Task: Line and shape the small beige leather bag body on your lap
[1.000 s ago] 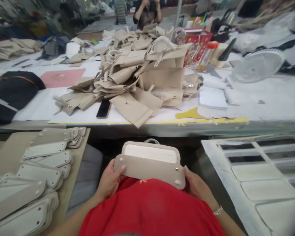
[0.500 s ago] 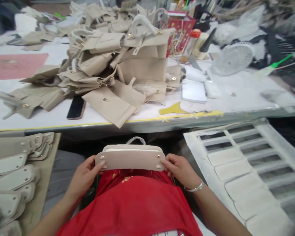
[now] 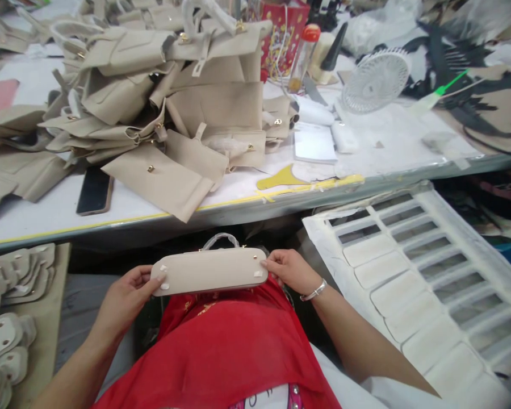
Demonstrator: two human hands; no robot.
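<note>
A beige bag (image 3: pixel 208 270) lies across my lap, its long rounded base panel facing up. Small white tabs and a stud show near the panel's ends. My left hand (image 3: pixel 138 284) pinches the panel's left end, thumb on top. At the right end, my right hand (image 3: pixel 287 268) grips the edge between thumb and fingers. A wrapped handle (image 3: pixel 221 238) arches out beyond the far edge of the bag. Red cloth (image 3: pixel 234 346) covers my lap beneath it.
Beige bags (image 3: pixel 123 85) are heaped on the table (image 3: pixel 221 199) ahead, near a phone (image 3: pixel 94 190) and a white fan (image 3: pixel 375 79). Left, a board (image 3: pixel 53 318) bears beige pieces; right, a slatted rack (image 3: pixel 430 227) bears pale panels.
The view has shifted right. The bag has tilted so its base panel faces up more fully and hides the white-edged part seen behind it before. Both hands keep hold of its ends.
</note>
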